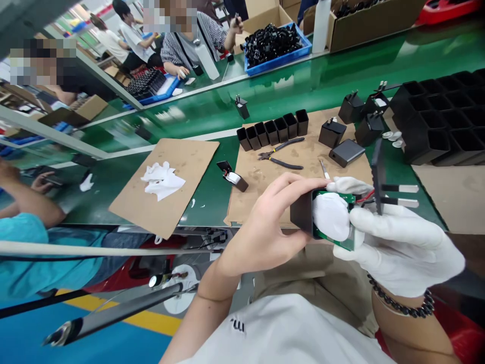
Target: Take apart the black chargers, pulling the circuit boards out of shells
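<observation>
My left hand (265,230), bare, is closed around a black plastic charger housing (301,215). Its open end faces right, and a green circuit board (343,242) sits partly inside it. A thick white pad or putty-like lump (331,217) covers much of the board. My right hand (397,242), in a white glove, pinches the outer end of the board. Beyond those fingers stands the black plug cover (378,177) with two metal prongs, joined to the board by red and black wires (366,197). The gloved fingers partly hide the board's end.
Cutting pliers (284,154) lie on cardboard (257,202), beneath a row of open black housings (273,130). Several plug chargers (332,132) stand right of them. Stacked housings (447,121) fill the far right. White scraps (162,179) lie left. Co-workers sit across and beside the bench.
</observation>
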`<act>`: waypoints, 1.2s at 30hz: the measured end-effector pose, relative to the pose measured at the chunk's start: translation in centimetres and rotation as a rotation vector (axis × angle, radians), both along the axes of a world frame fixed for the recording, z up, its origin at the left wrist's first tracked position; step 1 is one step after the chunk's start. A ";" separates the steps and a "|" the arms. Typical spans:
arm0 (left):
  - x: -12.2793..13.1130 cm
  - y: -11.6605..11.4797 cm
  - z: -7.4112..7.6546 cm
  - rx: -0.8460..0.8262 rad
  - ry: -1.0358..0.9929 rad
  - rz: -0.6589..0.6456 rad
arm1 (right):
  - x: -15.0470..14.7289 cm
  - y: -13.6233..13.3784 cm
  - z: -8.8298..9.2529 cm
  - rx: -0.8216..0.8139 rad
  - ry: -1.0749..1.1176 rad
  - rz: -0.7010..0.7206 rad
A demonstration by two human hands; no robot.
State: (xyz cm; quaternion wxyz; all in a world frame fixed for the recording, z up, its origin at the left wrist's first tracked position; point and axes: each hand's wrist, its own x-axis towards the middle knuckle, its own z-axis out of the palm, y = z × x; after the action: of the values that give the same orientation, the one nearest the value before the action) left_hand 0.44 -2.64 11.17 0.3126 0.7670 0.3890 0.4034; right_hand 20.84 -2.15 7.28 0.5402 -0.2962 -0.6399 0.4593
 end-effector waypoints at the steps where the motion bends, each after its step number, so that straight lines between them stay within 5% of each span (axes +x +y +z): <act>1: 0.0 0.0 -0.1 0.000 -0.003 -0.003 | 0.0 0.1 0.1 0.052 -0.015 0.019; 12: 0.0 0.8 -1.2 -0.022 -0.079 -0.023 | 0.5 1.2 1.6 0.378 -0.244 0.043; 28: -1.3 2.3 -4.8 -0.102 -0.192 -0.026 | -0.7 1.1 0.4 0.385 -0.438 -0.095; 36: -0.7 3.3 -5.4 -0.218 -0.080 0.054 | -1.3 2.1 -1.3 0.439 -0.544 -0.127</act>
State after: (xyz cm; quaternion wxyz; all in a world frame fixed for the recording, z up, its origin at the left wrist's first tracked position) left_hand -0.24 0.68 5.72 0.3984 0.7011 0.4382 0.3972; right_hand 19.51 -0.04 5.94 0.4282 -0.3239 -0.8241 0.1805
